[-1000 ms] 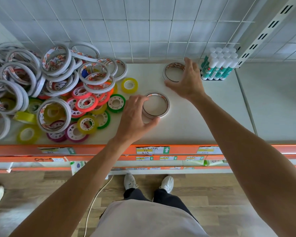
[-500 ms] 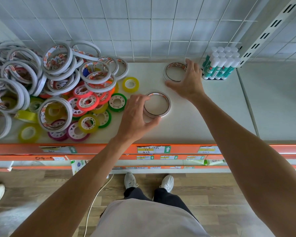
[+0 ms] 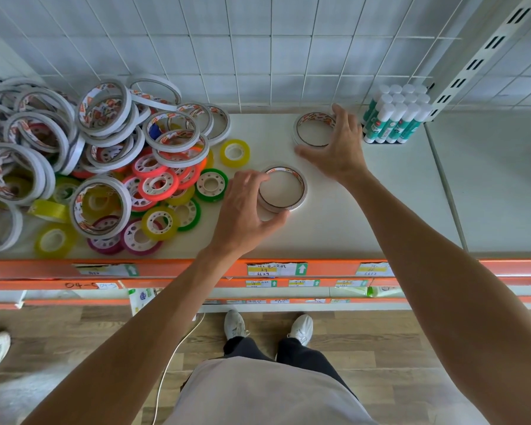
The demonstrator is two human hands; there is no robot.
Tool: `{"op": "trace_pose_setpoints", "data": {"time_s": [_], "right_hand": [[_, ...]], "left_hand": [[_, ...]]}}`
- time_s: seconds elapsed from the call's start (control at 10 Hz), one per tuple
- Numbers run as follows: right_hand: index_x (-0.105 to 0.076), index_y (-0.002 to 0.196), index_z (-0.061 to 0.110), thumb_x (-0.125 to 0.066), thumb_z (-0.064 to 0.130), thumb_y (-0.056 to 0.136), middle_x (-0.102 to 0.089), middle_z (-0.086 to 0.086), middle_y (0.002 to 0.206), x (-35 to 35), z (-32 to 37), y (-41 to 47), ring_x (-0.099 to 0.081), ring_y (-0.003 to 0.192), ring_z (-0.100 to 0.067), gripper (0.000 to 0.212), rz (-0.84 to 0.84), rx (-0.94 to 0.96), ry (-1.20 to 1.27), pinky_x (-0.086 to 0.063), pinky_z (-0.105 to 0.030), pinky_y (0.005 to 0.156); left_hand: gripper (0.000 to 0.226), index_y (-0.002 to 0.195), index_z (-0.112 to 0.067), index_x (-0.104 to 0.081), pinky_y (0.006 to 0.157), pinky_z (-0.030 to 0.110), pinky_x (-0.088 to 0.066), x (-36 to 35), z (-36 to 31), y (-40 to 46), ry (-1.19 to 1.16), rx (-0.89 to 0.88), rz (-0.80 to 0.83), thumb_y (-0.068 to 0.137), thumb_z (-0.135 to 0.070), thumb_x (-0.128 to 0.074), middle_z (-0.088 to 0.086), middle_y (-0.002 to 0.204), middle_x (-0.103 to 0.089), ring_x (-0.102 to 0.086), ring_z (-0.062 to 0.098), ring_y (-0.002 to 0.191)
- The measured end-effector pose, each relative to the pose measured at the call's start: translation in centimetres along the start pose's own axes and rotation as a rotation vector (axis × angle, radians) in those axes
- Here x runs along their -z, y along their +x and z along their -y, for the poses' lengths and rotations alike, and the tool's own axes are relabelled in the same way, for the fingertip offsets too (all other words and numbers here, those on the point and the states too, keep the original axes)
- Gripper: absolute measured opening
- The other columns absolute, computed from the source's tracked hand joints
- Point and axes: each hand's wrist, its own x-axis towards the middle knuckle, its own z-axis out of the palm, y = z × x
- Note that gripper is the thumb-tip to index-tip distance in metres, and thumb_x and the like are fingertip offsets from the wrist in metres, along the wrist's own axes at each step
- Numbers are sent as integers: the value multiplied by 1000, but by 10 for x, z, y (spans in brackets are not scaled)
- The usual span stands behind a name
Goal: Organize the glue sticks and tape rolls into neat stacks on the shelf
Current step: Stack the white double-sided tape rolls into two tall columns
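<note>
A white double-sided tape roll (image 3: 284,189) lies flat on the white shelf (image 3: 380,194), near the middle and closer to the front edge. The left hand (image 3: 246,210) has it in its grip: the fingers curl over the roll's left rim and the thumb presses its near edge. Under the roll a further white rim shows at the near side, so it seems to sit on another roll, though how many lie beneath cannot be told.

Further back, a second double-sided tape roll (image 3: 314,130) lies flat near the wall. The right hand (image 3: 337,148) spans it, its fingers touching the right rim and the thumb stretched out at the near left side; its grip is loosely closed round the roll. Here too a rim below hints at a small stack.

Just right of that hand stands a tight block of upright glue sticks (image 3: 396,118), white caps up and green bodies, against the slotted shelf upright (image 3: 478,62).

To the left a loose heap of tape rolls (image 3: 98,154) covers the shelf: big white rolls on top, small red, green, yellow and purple ones below and spilling forward. One small yellow roll (image 3: 235,152) and one green roll (image 3: 211,184) lie between the heap and the left hand.

The shelf's orange front rail (image 3: 166,268) carries paper labels. Below are wooden floor and the person's white shoes (image 3: 235,325).
</note>
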Motion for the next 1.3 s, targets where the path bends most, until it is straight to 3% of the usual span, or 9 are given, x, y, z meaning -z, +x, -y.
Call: {"op": "trace_pose_setpoints", "data": {"time_s": [0.3, 0.8, 1.0, 1.1, 1.2, 1.3], "right_hand": [[-29, 151, 11, -82, 47, 71, -39, -10, 143, -1, -1, 0, -34, 131, -28, 102, -7, 5, -6, -26, -31, 110], [-26, 152, 10, -82, 51, 71, -37, -11, 145, 2, 0, 5, -32, 134, -29, 107, 30, -35, -62, -27, -36, 114], [-20, 154, 10, -85, 58, 65, -32, -12, 149, 7, 2, 7, -28, 138, -31, 120, 110, -71, -74, -26, -40, 117], [-32, 149, 11, -79, 58, 72, -40, -13, 144, 15, 10, 13, -38, 133, -32, 101, 104, -89, -61, -35, -42, 111], [-49, 139, 10, -71, 35, 87, -50, -13, 139, 25, 20, 34, -49, 126, -31, 62, 16, -43, -138, -40, -36, 103], [-64, 124, 12, -67, 23, 86, -61, -13, 127, 31, 24, 57, -57, 119, -33, 39, 104, -19, -326, -45, -34, 98]], "left_hand": [[57, 119, -6, -57, 95, 34, -43, 0, -1, 0, -1, 4, -5, 76, -37, -78, 6, 116, -54, -50, 23, 110], [58, 120, -7, -57, 95, 28, -40, 0, 0, 0, -2, 11, 3, 76, -38, -78, 6, 118, -54, -49, 22, 111], [58, 120, -6, -58, 96, 27, -38, 0, 0, 1, 3, 10, -1, 75, -38, -77, 7, 117, -55, -49, 23, 111], [58, 121, -7, -57, 96, 25, -37, -1, 1, 0, 7, 9, -1, 75, -38, -78, 6, 118, -55, -49, 22, 112], [58, 120, -8, -58, 97, 26, -39, -3, 1, 0, 11, 3, -17, 75, -39, -77, 6, 119, -55, -50, 23, 112], [57, 118, -7, -59, 98, 31, -42, -3, 1, 1, 16, -1, -37, 74, -38, -78, 6, 118, -55, -52, 24, 112]]}}
